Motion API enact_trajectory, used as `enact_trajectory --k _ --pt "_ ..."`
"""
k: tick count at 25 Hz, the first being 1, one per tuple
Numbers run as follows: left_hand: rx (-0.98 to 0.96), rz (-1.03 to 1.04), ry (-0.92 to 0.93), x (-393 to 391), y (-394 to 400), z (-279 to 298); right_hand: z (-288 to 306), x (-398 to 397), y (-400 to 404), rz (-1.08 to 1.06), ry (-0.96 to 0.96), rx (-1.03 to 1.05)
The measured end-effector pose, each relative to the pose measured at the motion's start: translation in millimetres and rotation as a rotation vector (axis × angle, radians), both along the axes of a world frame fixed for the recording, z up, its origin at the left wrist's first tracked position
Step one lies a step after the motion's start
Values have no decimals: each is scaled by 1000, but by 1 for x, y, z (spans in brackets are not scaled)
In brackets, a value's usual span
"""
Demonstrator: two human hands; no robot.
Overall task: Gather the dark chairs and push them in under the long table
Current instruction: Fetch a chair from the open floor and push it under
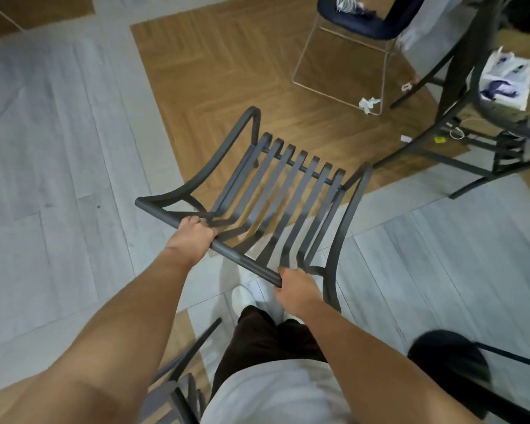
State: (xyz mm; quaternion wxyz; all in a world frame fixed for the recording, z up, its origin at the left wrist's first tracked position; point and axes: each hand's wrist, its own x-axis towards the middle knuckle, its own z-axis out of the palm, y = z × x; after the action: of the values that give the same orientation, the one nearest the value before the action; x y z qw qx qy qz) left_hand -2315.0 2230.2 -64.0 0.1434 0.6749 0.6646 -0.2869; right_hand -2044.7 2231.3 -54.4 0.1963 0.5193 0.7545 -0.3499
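A dark metal chair (276,191) with a slatted seat and curved armrests stands straight in front of me, its seat facing away. My left hand (193,235) grips the left part of its top back rail. My right hand (297,290) holds the right end of the same rail. The dark frame of the glass-topped long table (459,130) is at the upper right, a short way beyond the chair. Part of a second dark slatted chair (178,384) shows at the bottom left, beside my legs.
A blue padded chair (361,19) on a thin wire frame stands at the top on the wood floor, with a crumpled white scrap (369,104) by its foot. Paper bags (507,78), cables and small litter lie under the table. A black round object (447,359) is at the lower right.
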Motion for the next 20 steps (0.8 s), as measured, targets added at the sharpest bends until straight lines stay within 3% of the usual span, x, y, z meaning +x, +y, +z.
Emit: enact_trajectory --k 20 --pt "-74 -435 -48 209 73 -10 4 189 -36 -390 -65 -40"
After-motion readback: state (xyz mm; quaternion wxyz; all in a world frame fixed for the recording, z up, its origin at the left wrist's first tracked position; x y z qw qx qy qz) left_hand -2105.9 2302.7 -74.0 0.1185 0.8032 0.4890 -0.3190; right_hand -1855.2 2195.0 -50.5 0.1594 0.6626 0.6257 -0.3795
